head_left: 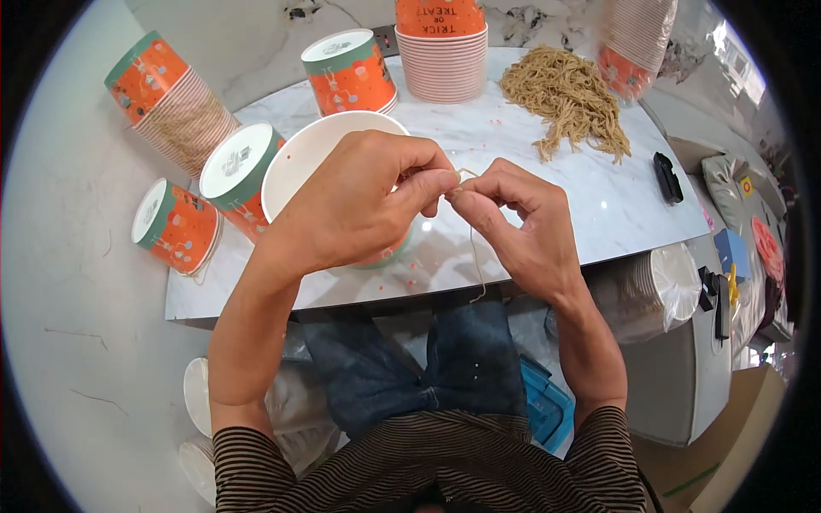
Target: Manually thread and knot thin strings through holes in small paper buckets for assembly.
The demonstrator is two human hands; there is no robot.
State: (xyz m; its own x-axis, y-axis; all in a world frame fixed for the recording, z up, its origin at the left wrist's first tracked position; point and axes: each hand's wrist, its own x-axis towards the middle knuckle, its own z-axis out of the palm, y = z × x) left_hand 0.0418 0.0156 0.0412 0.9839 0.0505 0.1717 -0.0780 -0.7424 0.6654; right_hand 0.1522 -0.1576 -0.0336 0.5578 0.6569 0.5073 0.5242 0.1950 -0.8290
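My left hand [363, 192] and my right hand [526, 214] meet over the table, thumbs and fingertips pinched closely together. Both pinch a thin tan string [476, 265], whose loose end dangles toward the table's front edge; a small loop of it shows above the fingertips. Behind my left hand a large paper bucket [286, 167] stands with its white open mouth facing up, partly covered by the hand and wrist. A pile of tan strings [569, 98] lies on the table beyond my right hand.
Orange-and-green paper buckets [244, 171] stand upside down, some in stacks [440, 73], along the left and back of the white marbled table [556, 231]. A black object [667, 178] lies at the right edge. Plastic-wrapped white cups [658, 286] and a blue stool [546, 402] are below.
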